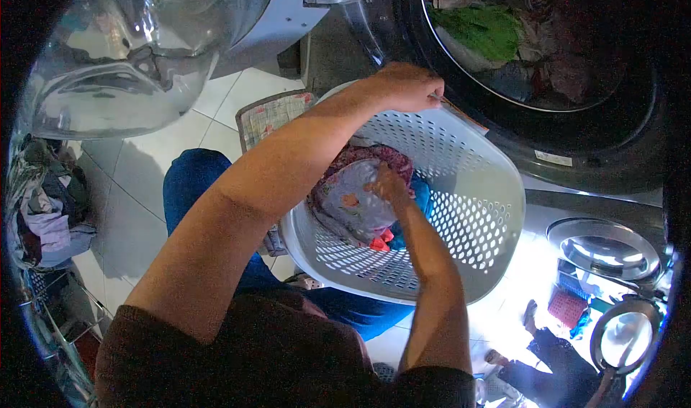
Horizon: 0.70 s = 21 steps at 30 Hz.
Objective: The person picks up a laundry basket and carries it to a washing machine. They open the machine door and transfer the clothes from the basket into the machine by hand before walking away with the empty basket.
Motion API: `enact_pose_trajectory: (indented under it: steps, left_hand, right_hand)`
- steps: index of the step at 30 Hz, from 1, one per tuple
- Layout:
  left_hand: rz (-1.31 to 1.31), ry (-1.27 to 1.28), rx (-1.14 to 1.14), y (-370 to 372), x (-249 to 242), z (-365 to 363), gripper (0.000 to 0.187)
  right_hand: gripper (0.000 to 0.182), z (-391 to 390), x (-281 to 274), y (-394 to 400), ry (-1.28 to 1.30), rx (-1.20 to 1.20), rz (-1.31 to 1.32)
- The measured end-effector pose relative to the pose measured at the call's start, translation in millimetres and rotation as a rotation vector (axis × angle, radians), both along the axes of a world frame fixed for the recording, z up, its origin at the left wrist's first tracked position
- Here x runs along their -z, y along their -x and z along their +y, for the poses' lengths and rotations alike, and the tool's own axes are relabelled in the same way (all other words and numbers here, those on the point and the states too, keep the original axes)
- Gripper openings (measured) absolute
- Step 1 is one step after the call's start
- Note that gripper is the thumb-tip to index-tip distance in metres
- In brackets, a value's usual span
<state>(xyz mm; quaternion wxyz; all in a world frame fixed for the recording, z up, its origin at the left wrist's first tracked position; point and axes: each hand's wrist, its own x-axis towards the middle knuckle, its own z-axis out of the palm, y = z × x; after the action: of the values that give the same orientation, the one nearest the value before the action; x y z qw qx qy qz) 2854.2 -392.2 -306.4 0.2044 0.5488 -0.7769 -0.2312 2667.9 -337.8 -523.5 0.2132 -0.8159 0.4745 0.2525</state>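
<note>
A white perforated laundry basket (pixel 475 221) is tilted toward the open drum (pixel 547 55) of a front-loading washing machine. My left hand (pixel 407 87) grips the basket's far rim, close to the drum's mouth. My right hand (pixel 387 185) reaches inside the basket and closes on a bundle of patterned pink and grey clothes (pixel 353 199), with red and blue pieces under it. The drum holds several garments, among them a green cloth (pixel 482 30).
The washer's glass door (pixel 137 48) hangs open at the upper left. A pile of clothes (pixel 47 206) lies on a rack at the left. A patterned cloth (pixel 270 116) lies on the tiled floor. Round machine doors (pixel 604 246) and a figure in dark clothes (pixel 554 357) are at the lower right.
</note>
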Motion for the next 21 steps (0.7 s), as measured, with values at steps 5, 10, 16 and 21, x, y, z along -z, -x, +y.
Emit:
enact_pose_trajectory:
  steps: [5, 10, 16, 21]
  left_hand:
    - [0.034, -0.049, 0.0, 0, 1, 1, 0.036]
    - [0.075, -0.082, 0.003, 1, -4, 1, 0.039]
    - [0.159, -0.148, -0.015, -1, -7, 4, 0.042]
    - [0.41, -0.21, 0.015, -4, -4, -2, 0.049]
  right_hand:
    - [0.064, -14, -54, 20, -0.263, -0.294, -0.448]
    - [0.068, -32, -8, 52, 0.331, -0.385, -0.453]
    - [0.075, 14, 36, 8, 0.032, -0.348, -0.254]
    - [0.078, 50, -112, -31, -0.533, -0.274, -0.549]
